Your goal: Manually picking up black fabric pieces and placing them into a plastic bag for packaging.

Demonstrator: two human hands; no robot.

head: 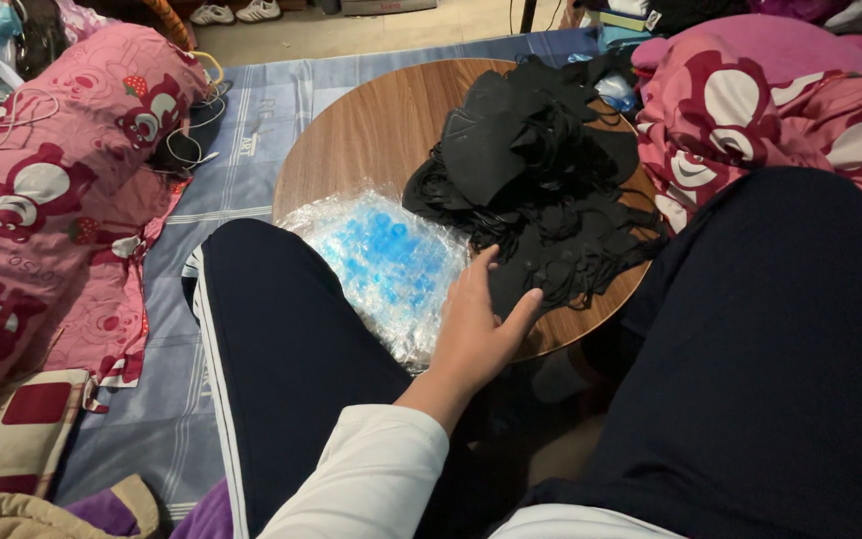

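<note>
A heap of black fabric face masks with thin black ear loops [536,175] lies loosely piled on the right half of the round wood-grain bench, loops tangled and spilling toward its near edge. Just beside it on the left lies a crinkled clear plastic bag with blue inside [386,260], perhaps more packets, flat and overhanging the near rim

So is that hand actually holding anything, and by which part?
Nothing is gripped: the left hand lies open, fingers spread, on the near edge of the pile of black fabric face masks.
</note>
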